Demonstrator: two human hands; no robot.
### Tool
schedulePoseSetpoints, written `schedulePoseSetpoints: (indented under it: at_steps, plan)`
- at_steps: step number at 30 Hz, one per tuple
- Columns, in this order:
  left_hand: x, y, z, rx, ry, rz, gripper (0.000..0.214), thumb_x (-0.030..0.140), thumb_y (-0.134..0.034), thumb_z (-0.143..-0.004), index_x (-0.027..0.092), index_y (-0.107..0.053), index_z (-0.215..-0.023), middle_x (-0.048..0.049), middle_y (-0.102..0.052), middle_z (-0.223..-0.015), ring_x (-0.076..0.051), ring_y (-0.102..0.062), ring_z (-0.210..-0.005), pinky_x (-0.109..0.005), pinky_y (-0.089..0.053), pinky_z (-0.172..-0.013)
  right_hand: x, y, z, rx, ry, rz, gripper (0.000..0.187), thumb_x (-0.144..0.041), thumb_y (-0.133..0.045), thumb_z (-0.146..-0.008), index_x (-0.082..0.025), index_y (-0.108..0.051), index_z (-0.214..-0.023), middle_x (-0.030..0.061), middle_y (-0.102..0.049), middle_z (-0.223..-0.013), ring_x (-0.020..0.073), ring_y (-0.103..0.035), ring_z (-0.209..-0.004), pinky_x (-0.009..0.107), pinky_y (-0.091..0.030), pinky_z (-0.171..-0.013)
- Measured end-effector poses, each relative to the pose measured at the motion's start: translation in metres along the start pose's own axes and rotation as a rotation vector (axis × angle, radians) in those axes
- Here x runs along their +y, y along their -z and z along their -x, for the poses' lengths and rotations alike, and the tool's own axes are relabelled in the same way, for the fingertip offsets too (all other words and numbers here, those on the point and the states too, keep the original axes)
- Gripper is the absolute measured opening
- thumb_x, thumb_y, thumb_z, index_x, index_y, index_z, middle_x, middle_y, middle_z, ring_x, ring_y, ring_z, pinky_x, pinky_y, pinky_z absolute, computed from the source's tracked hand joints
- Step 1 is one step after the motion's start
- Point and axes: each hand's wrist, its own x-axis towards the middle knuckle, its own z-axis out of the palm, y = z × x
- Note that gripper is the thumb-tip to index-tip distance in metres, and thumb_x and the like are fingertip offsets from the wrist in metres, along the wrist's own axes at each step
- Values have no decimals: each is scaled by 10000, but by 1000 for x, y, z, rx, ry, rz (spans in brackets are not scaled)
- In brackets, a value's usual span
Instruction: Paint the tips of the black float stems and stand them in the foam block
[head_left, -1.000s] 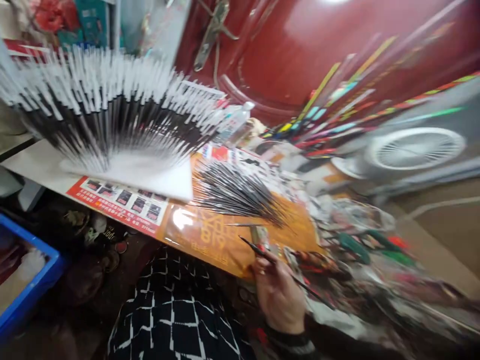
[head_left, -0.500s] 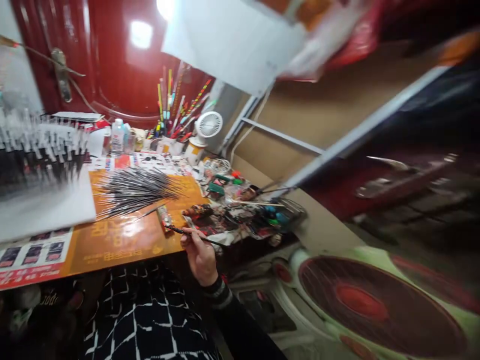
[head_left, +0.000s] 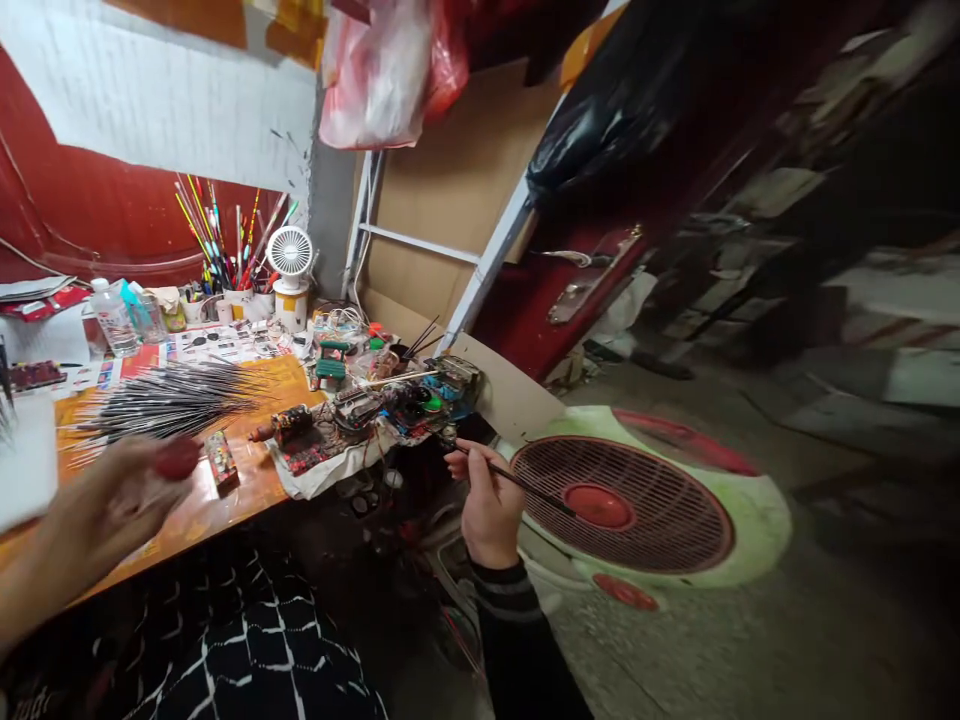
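Observation:
My right hand (head_left: 491, 505) is closed in a pinch around a thin dark stick (head_left: 536, 492), which slants down to the right over the fan's grille. The stick's upper end lies close to a small round item at the edge of the cluttered table. My left hand (head_left: 112, 510), blurred by motion, is curled around a small red-topped thing (head_left: 178, 458); its lower part looks pale, and its kind is unclear. Behind that hand, a heap of thin black tapered rods (head_left: 176, 400) lies fanned out on the orange tabletop (head_left: 255, 500). A small paint-speckled block (head_left: 221, 462) lies nearby.
Paint-crusted tools and clutter (head_left: 375, 405) cover the table's right end. Behind stand a small white fan (head_left: 290, 252), a clear bottle (head_left: 112, 318) and cups of colourful thin rods (head_left: 238, 300). A large green-rimmed floor fan (head_left: 622, 500) stands at right, below a hanging black bag (head_left: 615, 120).
My view has swung to the right. My right hand has moved with the stick from the tabletop out past its right edge. My left hand has come into view with the red-topped thing.

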Motion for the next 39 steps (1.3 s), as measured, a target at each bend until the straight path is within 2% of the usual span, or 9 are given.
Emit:
schedulePoseSetpoints:
  at_steps: [3,7,10,13,16,19,23,29,39]
  plan:
    - [36,-29,-92,-99,-233,-134,311,471,-519,-926,313,-560,-1191,32,-662,-1165,-163,-623,-1000,-283,-499,-871,5,13,-24,-39,34,67,432,-579,-570,-933,-176,-688,-1034,50,-700,-820,169,-623,-709,316,-524,-677]
    - [96,-76,-193,-319,-370,-456,394,390,-557,-927,224,-550,-1284,-95,-619,-1225,-202,-661,-915,-305,-508,-786,16,17,-54,-129,45,131,469,-616,-529,-940,-185,-690,-1030,55,-712,-814,190,-647,-712,335,-543,-681]
    - [121,-114,-239,-396,-458,-582,433,334,-550,-945,206,-519,-1357,-124,-603,-1247,-211,-670,-884,-295,-502,-722,22,15,-72,-186,63,170,485,-642,-512,-935,-198,-697,-997,65,-726,-812,204,-661,-707,350,-555,-694]
    - [128,-153,-268,-448,-553,-666,535,268,-580,-928,224,-461,-1448,-155,-584,-1310,-212,-679,-875,-294,-508,-705,29,11,-86,-235,69,210,509,-674,-504,-922,-210,-704,-987,69,-732,-789,217,-670,-684,355,-557,-678]
    - [130,-189,-289,-462,-651,-716,530,167,-533,-940,246,-474,-1460,-191,-569,-1374,-228,-691,-913,-321,-524,-734,38,8,-95,-280,70,242,537,-696,-481,-921,-210,-705,-968,75,-737,-779,221,-674,-662,355,-553,-669]
    - [139,-220,-301,-471,-731,-746,384,117,-469,-963,212,-633,-1296,-201,-622,-1303,-265,-701,-936,-381,-534,-778,49,5,-101,-307,69,258,552,-706,-465,-924,-210,-701,-965,86,-746,-804,227,-682,-673,360,-551,-680]
    - [159,-244,-309,-478,-832,-784,273,106,-481,-962,154,-723,-1079,-188,-690,-1136,-314,-694,-995,-428,-518,-827,61,3,-105,-302,27,235,572,-727,-465,-916,-204,-693,-966,93,-740,-777,242,-689,-683,364,-544,-675]
    - [177,-249,-313,-539,-871,-807,287,98,-465,-961,151,-730,-1055,-184,-685,-1133,-322,-674,-992,-424,-476,-814,66,5,-105,-317,-29,179,592,-750,-487,-904,-197,-687,-970,97,-738,-791,232,-673,-673,347,-540,-634]
    - [173,-247,-311,-522,-871,-751,249,69,-527,-933,152,-752,-1001,-166,-709,-1103,-318,-680,-1026,-435,-510,-852,70,5,-103,-321,-54,153,609,-760,-504,-890,-189,-684,-1000,98,-740,-805,224,-654,-662,348,-531,-627]
